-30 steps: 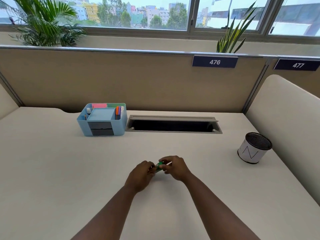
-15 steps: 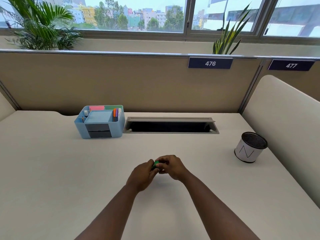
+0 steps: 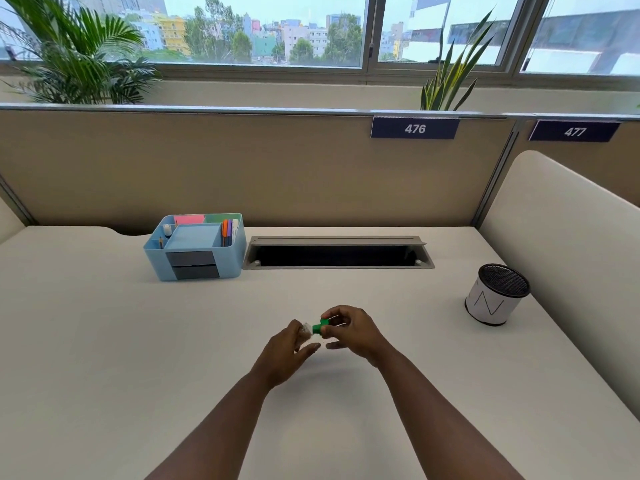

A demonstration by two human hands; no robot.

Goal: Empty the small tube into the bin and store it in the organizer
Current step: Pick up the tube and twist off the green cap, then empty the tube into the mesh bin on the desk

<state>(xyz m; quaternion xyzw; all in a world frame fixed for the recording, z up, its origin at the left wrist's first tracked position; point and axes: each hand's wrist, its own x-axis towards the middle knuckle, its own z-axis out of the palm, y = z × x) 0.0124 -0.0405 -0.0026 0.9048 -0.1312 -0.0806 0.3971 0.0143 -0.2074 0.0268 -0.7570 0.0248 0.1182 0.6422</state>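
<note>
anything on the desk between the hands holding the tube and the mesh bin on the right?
No. In the head view the desk between the small tube, held by both hands, and the bin is bare.

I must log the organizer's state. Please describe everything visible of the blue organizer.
The blue organizer looks like light-blue plastic with rounded corners. It stands upright at the desk's back, just left of the cable slot. Its front has two grey drawers, both shut. The top compartments hold pink and green paper, coloured pens and a pencil. Neither hand touches it.
</note>
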